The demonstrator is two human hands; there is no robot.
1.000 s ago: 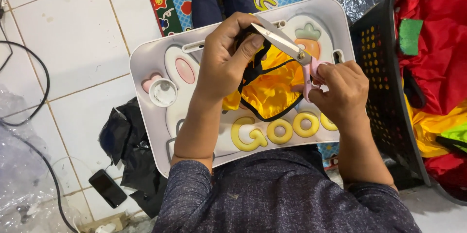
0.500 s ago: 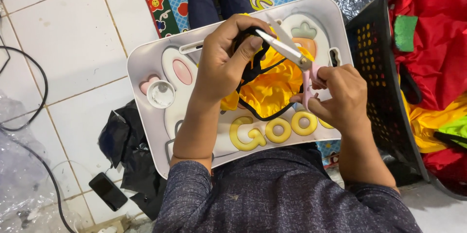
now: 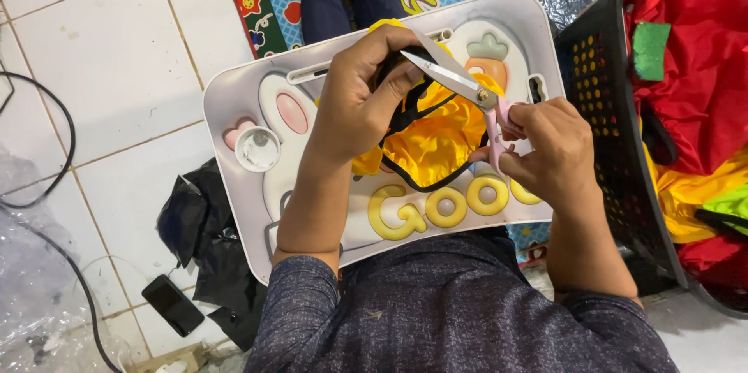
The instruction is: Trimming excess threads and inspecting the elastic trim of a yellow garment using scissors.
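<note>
My left hand (image 3: 354, 100) grips a bunched yellow fabric piece with black trim (image 3: 436, 139) over a white lap tray (image 3: 234, 100). My right hand (image 3: 545, 147) holds pink-handled scissors (image 3: 467, 89). Their silver blades are parted and point up-left, right by my left thumb and the black trim. The fabric lies on the tray between both hands.
The tray carries a rabbit and carrot picture, yellow raised letters and a small round cup holder (image 3: 257, 149). A black basket (image 3: 615, 131) with red, yellow and green fabric stands at right. A phone (image 3: 173, 304), black bag (image 3: 202, 241) and cables (image 3: 47, 186) lie on the tiled floor left.
The scissor blades have opened a little and shifted slightly along the black trim. Both hands stay over the tray with the fabric.
</note>
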